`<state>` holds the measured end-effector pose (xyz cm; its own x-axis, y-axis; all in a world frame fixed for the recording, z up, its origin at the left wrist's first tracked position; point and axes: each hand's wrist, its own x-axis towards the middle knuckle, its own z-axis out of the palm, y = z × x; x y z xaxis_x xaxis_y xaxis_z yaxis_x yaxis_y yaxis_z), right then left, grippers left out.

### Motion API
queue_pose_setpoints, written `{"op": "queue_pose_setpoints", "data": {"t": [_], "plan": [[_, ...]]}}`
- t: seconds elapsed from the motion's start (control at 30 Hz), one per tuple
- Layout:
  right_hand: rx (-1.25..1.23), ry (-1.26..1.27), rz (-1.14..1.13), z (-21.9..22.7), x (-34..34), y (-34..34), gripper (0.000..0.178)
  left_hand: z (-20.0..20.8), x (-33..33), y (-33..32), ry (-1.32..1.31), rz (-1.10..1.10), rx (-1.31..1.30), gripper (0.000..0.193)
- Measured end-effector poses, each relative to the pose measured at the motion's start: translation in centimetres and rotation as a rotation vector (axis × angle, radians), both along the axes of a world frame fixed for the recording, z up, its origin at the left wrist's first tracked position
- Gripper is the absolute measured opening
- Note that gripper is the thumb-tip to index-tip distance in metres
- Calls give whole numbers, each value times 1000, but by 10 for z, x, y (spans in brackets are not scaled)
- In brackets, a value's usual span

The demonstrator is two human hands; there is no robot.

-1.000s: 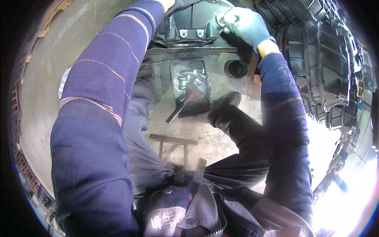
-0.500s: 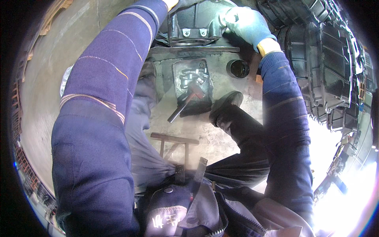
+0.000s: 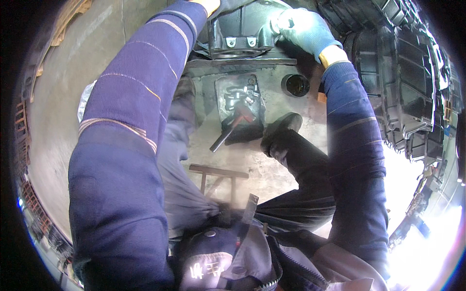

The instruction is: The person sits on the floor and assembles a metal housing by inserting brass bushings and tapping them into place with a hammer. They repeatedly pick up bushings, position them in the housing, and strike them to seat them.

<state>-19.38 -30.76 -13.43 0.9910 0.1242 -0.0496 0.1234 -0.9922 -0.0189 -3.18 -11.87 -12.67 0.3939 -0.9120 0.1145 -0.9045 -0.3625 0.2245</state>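
A dark cast metal housing with two light bolt lugs on its lower front stands at the top of the view. My right hand, in a pale blue-grey work glove, is closed against the housing's right side; strong glare washes out its fingers. At the top edge my left hand, in a grey glove, reaches to the housing's upper left. Its fingers are cut off by the frame. Below, a shallow dark tray holds several short metal bolts or pins. A hammer with a reddish head lies across the tray.
A flat bar runs along the housing's base. A round dark can stands right of the tray. Black tracks rise at the right. Between my legs is a small metal stool frame; my shoe rests beside the tray.
The whole view has shifted slightly, so things sit a little further right and lower. Both hands keep their places at the housing.
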Motion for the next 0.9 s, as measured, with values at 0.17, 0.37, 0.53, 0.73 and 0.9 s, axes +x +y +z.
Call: {"op": "queue_pose_setpoints", "data": {"t": [0.17,0.37,0.53,0.73,0.9], "plan": [[8,-65,11,12,-2,6,36,-2,0,2,171,199,5,62],[681,-87,-545,-31,-79,25,42,0,-3,2,160,313,84,68],[721,-192,-1079,-176,-199,121,55,-7,3,0,161,247,75,68],[1297,292,-1419,-277,-279,244,44,-11,9,2,301,314,98,58],[2074,483,-1697,-308,-278,267,35,-16,10,1,193,310,64,69]]}}
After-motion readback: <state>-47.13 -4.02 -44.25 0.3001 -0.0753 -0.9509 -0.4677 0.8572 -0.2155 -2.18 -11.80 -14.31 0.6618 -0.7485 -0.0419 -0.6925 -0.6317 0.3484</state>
